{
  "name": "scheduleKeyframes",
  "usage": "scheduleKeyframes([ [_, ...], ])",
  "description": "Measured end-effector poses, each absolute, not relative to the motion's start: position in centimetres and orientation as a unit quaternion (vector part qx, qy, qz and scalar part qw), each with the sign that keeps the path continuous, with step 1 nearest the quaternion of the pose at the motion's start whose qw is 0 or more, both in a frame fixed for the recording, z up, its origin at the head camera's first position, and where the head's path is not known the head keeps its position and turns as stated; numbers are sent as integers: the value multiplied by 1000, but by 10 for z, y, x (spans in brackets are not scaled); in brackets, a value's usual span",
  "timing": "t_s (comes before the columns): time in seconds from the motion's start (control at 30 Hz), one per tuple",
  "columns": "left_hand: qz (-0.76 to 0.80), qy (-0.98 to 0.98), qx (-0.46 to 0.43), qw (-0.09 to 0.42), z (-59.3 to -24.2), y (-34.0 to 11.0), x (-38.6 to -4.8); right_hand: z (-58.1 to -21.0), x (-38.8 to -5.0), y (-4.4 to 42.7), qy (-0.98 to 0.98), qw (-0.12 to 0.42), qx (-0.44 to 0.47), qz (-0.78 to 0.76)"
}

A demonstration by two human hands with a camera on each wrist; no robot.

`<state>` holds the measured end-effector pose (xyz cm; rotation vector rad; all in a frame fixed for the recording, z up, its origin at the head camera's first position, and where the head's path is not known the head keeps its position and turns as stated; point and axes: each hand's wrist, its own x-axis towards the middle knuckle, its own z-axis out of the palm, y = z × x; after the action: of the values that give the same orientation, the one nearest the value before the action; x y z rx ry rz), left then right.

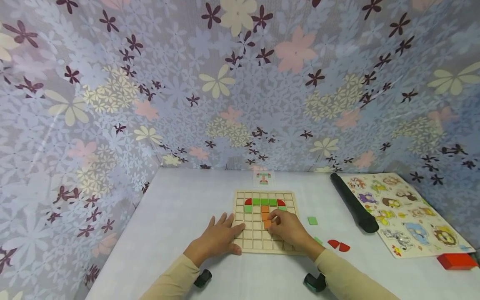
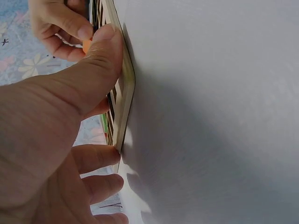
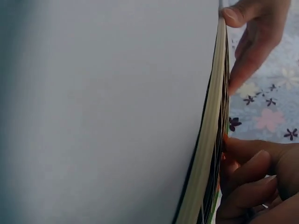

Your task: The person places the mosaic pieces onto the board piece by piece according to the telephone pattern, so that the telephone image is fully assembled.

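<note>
A wooden grid board (image 1: 247,243) lies on the table with a row of green squares (image 1: 265,201), a red quarter piece (image 1: 248,202) at each end and green squares below both. Orange squares (image 1: 265,209) run down a middle column. My right hand (image 1: 289,227) pinches the lowest orange square (image 1: 268,224) at the board; in the left wrist view a bit of orange (image 2: 87,45) shows at its fingertips. My left hand (image 1: 217,239) rests with spread fingers on the board's left edge, thumb near the front corner.
A pattern card (image 1: 263,178) lies behind the board. To the right are a loose green square (image 1: 313,221), red quarter pieces (image 1: 339,245), a black cylinder-like object (image 1: 353,203), an animal picture board (image 1: 408,212) and a red block (image 1: 457,261). Black objects (image 1: 203,278) sit near both forearms.
</note>
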<state>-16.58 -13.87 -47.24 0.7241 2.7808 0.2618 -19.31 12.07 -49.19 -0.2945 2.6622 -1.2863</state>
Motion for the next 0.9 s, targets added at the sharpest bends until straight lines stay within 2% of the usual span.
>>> scheduleKeyframes([
  [0.13, 88, 957, 249, 122, -469, -140, -166, -490, -193, 115, 909, 62, -115, -396],
  [0.33, 89, 956, 252, 123, -468, -140, -165, -479, -194, 120, 909, 62, -106, -399],
  [0.53, 84, 956, 248, 129, -473, -138, -166, -439, -204, 179, 863, 32, -71, -500],
  [0.63, 83, 957, 244, 129, -474, -137, -166, -426, -209, 215, 839, 35, -46, -541],
  [0.9, 86, 957, 241, 134, -474, -136, -165, -447, -194, 269, 833, 101, 15, -544],
])
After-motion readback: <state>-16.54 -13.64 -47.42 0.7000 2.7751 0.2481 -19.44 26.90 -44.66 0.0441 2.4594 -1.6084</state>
